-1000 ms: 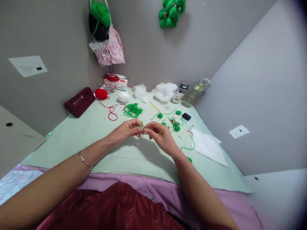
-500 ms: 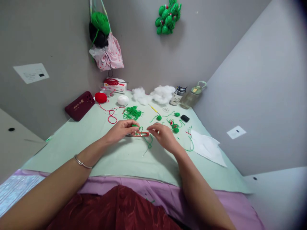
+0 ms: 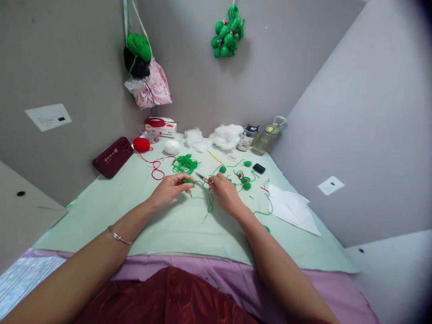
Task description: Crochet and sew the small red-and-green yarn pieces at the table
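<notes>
My left hand (image 3: 172,189) pinches a small green crochet piece (image 3: 189,181), its fingers closed around one end. From it a green yarn strand (image 3: 211,202) loops down to the table, and a thin needle (image 3: 204,219) lies at the strand's lower end. My right hand (image 3: 225,191) is closed on a pair of thread snips (image 3: 201,176). Their blades point up and left, near the crochet piece; most of the handle is hidden by my fingers. A tangle of green yarn (image 3: 186,164) lies just beyond my left hand.
Small green balls (image 3: 247,185), a black case (image 3: 259,168) and a white sheet (image 3: 293,209) lie to the right. White stuffing (image 3: 227,137), a pen cup (image 3: 247,138) and a bottle (image 3: 268,138) stand behind. Red yarn (image 3: 141,144) and a maroon phone (image 3: 114,157) are left.
The orange snips, lying between my hands before, are now in my right hand with the blades turned up and left. My left hand keeps the green piece. The view has tilted slightly upward.
</notes>
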Demonstrator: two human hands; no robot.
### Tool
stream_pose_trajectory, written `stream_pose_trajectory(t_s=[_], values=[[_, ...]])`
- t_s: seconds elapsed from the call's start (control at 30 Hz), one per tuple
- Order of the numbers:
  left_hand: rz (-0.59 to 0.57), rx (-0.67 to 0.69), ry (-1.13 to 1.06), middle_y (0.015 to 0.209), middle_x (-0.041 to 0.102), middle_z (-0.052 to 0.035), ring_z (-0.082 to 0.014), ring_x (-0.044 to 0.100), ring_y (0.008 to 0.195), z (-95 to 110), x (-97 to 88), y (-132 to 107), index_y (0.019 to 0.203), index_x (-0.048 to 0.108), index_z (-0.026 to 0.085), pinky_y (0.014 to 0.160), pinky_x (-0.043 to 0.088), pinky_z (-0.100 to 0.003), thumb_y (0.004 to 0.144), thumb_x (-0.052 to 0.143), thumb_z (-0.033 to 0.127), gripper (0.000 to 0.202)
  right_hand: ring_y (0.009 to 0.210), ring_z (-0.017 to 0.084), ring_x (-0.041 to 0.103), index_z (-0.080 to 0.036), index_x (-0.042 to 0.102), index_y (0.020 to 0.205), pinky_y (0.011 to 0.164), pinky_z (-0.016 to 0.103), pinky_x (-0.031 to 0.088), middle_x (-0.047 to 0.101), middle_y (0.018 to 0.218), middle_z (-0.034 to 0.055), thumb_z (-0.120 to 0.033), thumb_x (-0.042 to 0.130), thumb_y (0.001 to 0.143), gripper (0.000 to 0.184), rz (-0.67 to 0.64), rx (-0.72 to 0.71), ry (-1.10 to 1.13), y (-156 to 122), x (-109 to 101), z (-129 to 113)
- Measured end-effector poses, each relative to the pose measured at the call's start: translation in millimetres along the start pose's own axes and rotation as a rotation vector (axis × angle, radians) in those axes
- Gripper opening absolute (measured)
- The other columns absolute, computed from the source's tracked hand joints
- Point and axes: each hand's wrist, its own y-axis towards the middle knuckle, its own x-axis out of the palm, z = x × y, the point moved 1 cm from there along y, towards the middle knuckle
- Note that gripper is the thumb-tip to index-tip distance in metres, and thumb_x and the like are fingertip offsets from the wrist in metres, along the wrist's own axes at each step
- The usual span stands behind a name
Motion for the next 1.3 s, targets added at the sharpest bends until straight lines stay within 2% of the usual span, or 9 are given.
stream_pose_trajectory(t_s=[0.07, 0.13, 0.23, 0.3, 0.4, 0.5, 0.57, 1.0, 1.3], values=[[0.021, 0.008, 0.005, 0.075, 0.066, 0.0007, -0.0153, 0.059, 0.074, 1, -2.5, 0, 0.095, 0.069, 0.019, 0.074, 0.043, -0.028, 0.076, 0.074, 0.040, 0.029, 0.084, 0.020, 0.054, -0.018, 0.058, 0.092, 0.070, 0.031, 0.039, 0.058, 0.099, 0.0090, -0.016, 0.043, 0.089, 0.015, 0.164, 0.095, 0.141, 2, -8, 8], [0.047, 0.028, -0.002, 0.077, 0.066, 0.0006, -0.0152, 0.060, 0.075, 2, -5.3, 1, 0.095, 0.069, 0.020, 0.076, 0.043, -0.029, 0.076, 0.074, 0.041, 0.028, 0.080, 0.019, 0.053, -0.020, 0.053, 0.087, 0.072, 0.031, 0.040, 0.060, 0.095, 0.0069, -0.016, 0.044, 0.084, 0.010, 0.242, 0.149, 0.403, 2, -16, 11], [0.094, 0.040, -0.058, 0.081, 0.066, -0.0003, -0.0154, 0.060, 0.075, 3, -7.5, 2, 0.094, 0.068, 0.019, 0.078, 0.045, -0.030, 0.074, 0.076, 0.041, 0.030, 0.065, 0.014, 0.049, -0.021, 0.049, 0.090, 0.062, 0.027, 0.039, 0.059, 0.082, 0.0003, -0.016, 0.043, 0.077, 0.015, 0.163, 0.158, 0.827, -1, -28, 3], [0.127, 0.027, -0.109, 0.083, 0.066, -0.0008, -0.0154, 0.061, 0.073, 2, -7.1, 3, 0.093, 0.068, 0.018, 0.079, 0.047, -0.031, 0.072, 0.077, 0.041, 0.033, 0.062, 0.013, 0.045, -0.023, 0.051, 0.103, 0.058, 0.025, 0.035, 0.055, 0.075, -0.0034, -0.017, 0.045, 0.077, 0.027, 0.082, 0.130, 0.939, -6, -36, -8], [0.147, 0.017, -0.159, 0.084, 0.067, -0.0009, -0.0150, 0.063, 0.074, 1, -5.3, 4, 0.093, 0.068, 0.017, 0.080, 0.049, -0.031, 0.071, 0.079, 0.040, 0.034, 0.068, 0.013, 0.046, -0.023, 0.055, 0.120, 0.060, 0.025, 0.034, 0.051, 0.073, -0.0036, -0.028, 0.049, 0.088, 0.033, -0.063, 0.057, 0.895, -13, -43, -25], [0.148, 0.033, -0.185, 0.085, 0.068, -0.0011, -0.0154, 0.064, 0.076, 1, -3.8, 3, 0.093, 0.066, 0.017, 0.082, 0.050, -0.032, 0.070, 0.080, 0.040, 0.035, 0.068, 0.013, 0.046, -0.018, 0.066, 0.111, 0.063, 0.026, 0.035, 0.049, 0.072, -0.0019, -0.044, 0.044, 0.096, 0.037, -0.187, 0.026, 0.800, -16, -42, -33], [0.156, 0.047, -0.205, 0.085, 0.068, -0.0010, -0.0153, 0.064, 0.077, 1, -3.2, 3, 0.091, 0.064, 0.017, 0.082, 0.050, -0.033, 0.070, 0.080, 0.040, 0.035, 0.067, 0.013, 0.046, -0.016, 0.069, 0.104, 0.065, 0.027, 0.035, 0.049, 0.069, -0.0016, -0.048, 0.042, 0.097, 0.043, -0.220, 0.045, 0.751, -15, -38, -34], [0.043, 0.062, -0.190, 0.089, 0.069, -0.0010, -0.0155, 0.066, 0.081, -4, -2.8, 1, 0.095, 0.061, 0.018, 0.084, 0.048, -0.031, 0.077, 0.076, 0.036, 0.029, 0.061, 0.011, 0.035, -0.016, 0.071, 0.107, 0.056, 0.024, 0.027, 0.040, 0.065, -0.0036, -0.053, 0.050, 0.093, 0.045, -0.251, 0.144, 0.907, -11, -26, -29], [0.000, 0.036, -0.171, 0.090, 0.070, -0.0026, -0.0166, 0.066, 0.083, -4, -1.0, 1, 0.098, 0.063, 0.019, 0.086, 0.046, -0.031, 0.078, 0.075, 0.038, 0.030, 0.057, 0.010, 0.033, -0.014, 0.072, 0.097, 0.053, 0.025, 0.024, 0.037, 0.061, -0.0043, -0.049, 0.056, 0.087, 0.039, -0.192, 0.179, 0.966, -10, -25, -33]])
